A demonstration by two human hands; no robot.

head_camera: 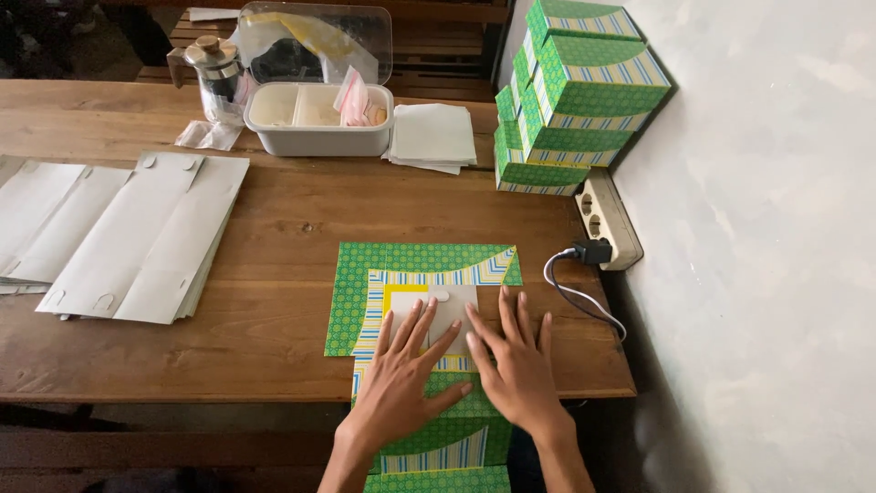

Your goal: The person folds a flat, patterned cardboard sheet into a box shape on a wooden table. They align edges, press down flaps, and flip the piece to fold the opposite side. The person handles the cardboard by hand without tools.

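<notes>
We press both hands, left hand [401,379] and right hand [520,365], fingers spread flat, on green patterned box blank [365,274], holding nothing, near power strip [607,219].

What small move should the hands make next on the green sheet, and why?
Probably slide both palms outward to crease the fold. The left hand and right hand lie flat, fingers spread, on the green sheet, whose folded flap shows its white underside.
</notes>
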